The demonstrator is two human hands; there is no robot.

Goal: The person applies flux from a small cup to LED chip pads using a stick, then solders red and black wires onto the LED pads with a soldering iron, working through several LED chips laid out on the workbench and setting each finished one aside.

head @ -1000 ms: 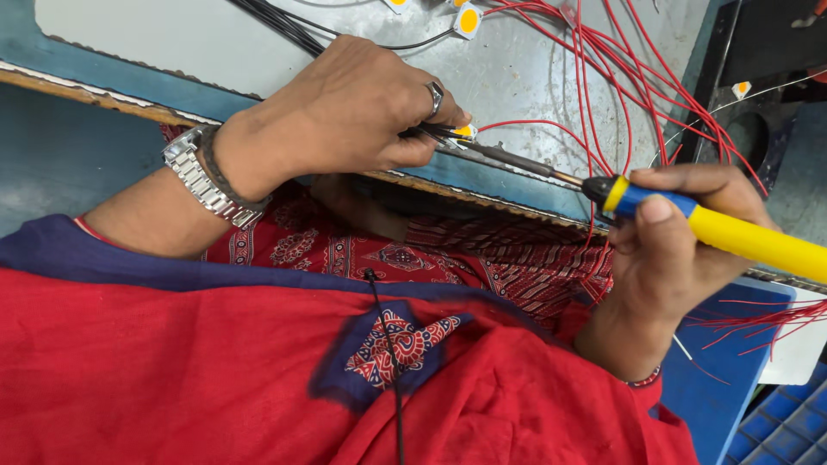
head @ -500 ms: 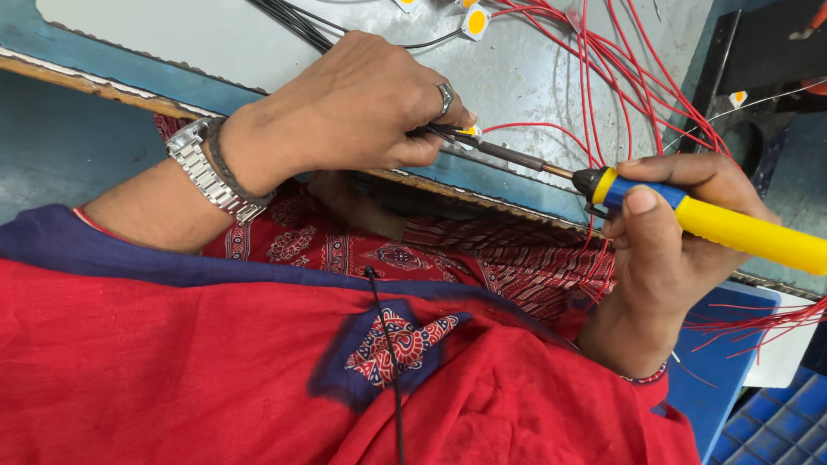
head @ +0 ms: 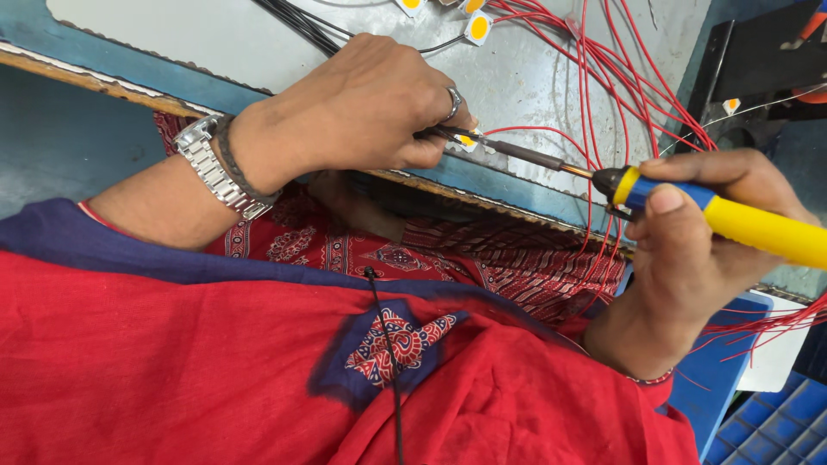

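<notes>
Right hand (head: 689, 250), at the right of the frame: closed around the yellow and blue handle of a soldering iron (head: 741, 222), thumb pressed on the blue part near the black collar. Dark shaft of the iron stretched to the left, tip ending at a small yellow LED chip (head: 466, 140) near the middle of the frame.

Left hand (head: 370, 108), upper middle: fingers pinched narrow at the same chip, holding it or a thin wire there; which one exactly, not possible to tell, because the fingertips hide it. Ring on one finger, metal wristwatch (head: 211, 168) and dark band on the wrist.

Chip lying on the grey metal plate (head: 534, 77), close to its lower edge. More yellow chips (head: 479, 27) at the top edge of the frame. Many red wires (head: 603, 69) spread over the upper right, black wires (head: 297, 21) at the top middle. Red patterned clothing (head: 172, 370) across the lower half, blue tray (head: 767, 430) in the lower right corner.
</notes>
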